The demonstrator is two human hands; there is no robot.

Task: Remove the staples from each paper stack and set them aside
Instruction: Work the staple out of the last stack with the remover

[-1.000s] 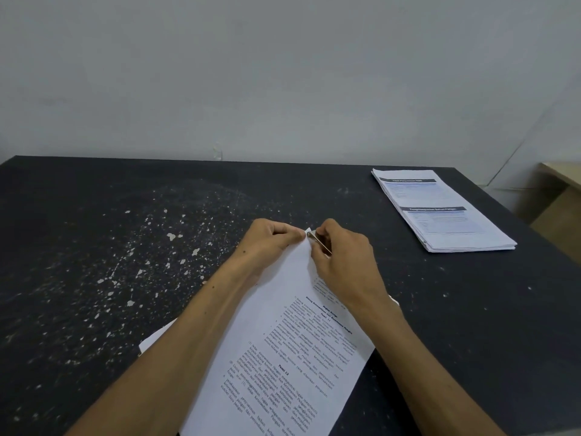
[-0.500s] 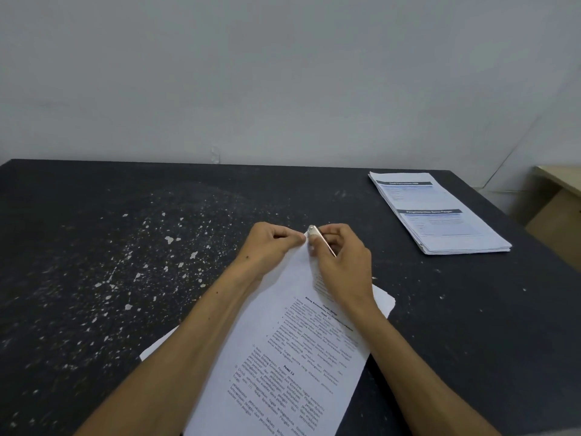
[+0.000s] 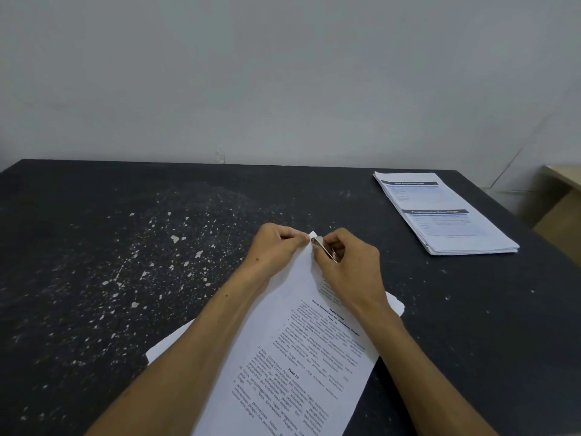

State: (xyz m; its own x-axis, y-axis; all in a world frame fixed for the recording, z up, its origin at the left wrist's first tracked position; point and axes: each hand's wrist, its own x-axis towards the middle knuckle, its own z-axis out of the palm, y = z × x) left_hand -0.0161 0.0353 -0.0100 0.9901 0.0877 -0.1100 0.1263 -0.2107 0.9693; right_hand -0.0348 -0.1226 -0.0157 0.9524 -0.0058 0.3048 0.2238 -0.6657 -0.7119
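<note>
a: what differs from before?
b: little. the left hand point(image 3: 276, 247) still pinches the white printed paper stack's point(image 3: 298, 350) far corner on the black speckled table point(image 3: 94, 247).
a: and the right hand point(image 3: 345, 265)?
b: its slim silver metal tool point(image 3: 323, 248), gripped, sits lower at that corner.

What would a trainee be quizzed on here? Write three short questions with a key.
1. True or false: the left hand pinches the top corner of the printed paper stack.
2. What does the right hand hold? A) a pen B) a small metal tool C) nothing
3. Fill in: a second stack of papers lies at the far ____ of the black table.

Key: 1 true; 2 B; 3 right.
</note>
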